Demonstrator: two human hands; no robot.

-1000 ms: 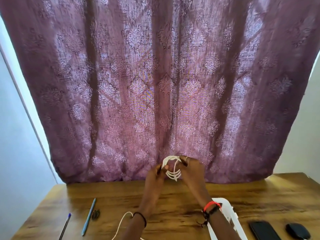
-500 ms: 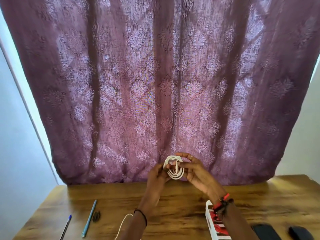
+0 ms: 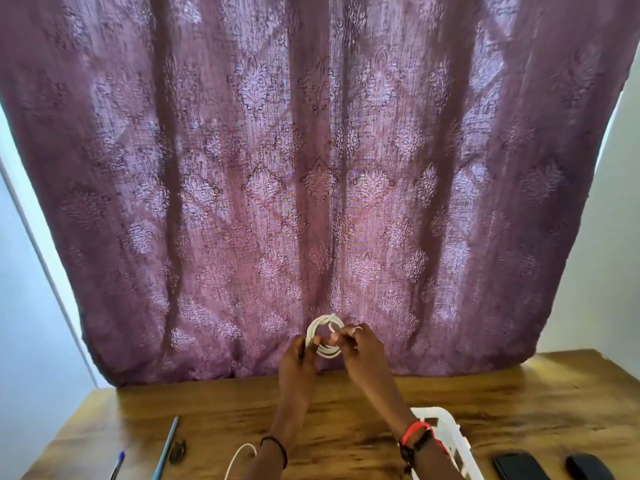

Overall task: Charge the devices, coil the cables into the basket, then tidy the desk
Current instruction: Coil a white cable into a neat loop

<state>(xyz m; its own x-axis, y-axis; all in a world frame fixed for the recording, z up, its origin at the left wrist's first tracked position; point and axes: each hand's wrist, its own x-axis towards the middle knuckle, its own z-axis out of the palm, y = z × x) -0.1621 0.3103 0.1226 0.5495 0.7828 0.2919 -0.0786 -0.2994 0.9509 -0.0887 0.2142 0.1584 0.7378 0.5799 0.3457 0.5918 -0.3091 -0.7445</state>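
Right hand (image 3: 363,351) nearer coil (image 3: 327,353), teal pen (image 3: 168,445) (left)

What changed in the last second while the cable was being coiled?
The right hand moved its fingers from the top of the white cable coil to its middle; the loops drew rounder. The left hand kept its grip; basket and phone stayed put.

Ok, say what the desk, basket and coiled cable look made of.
Desk: wood or wood-look laminate, brown grain streaks, mild sheen. Basket: white moulded plastic, by its cut-out slots. Cable: smooth white sheath, probably flexible plastic; bends in tight loops.
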